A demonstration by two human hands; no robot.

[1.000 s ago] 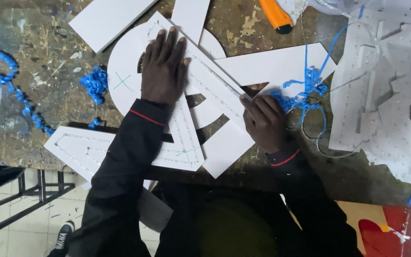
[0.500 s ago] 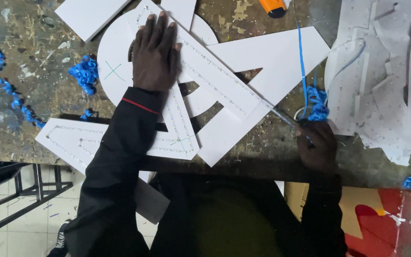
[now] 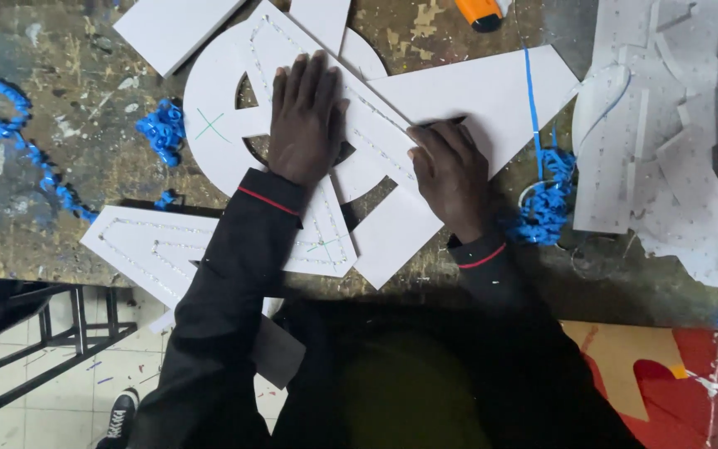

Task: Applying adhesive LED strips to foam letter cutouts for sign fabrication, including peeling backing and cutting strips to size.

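Since half a second earlier the right hand had come back from the near right edge of the bench to the white strip, its fingers curled narrow around what looked like a thin blade, mostly hidden, its tip at the strip's right edge. Nearest the person lay a white dotted triangle panel at the bench edge. Just beyond it the left hand pressed flat, fingers together, on the strip lying across a white ring-shaped panel. Judging by the blue curled peelings near the right hand and others to the left, much stripping seemed done, while this piece looked unfinished. Farther right lay white offcuts, and at the far edge an orange cutter.
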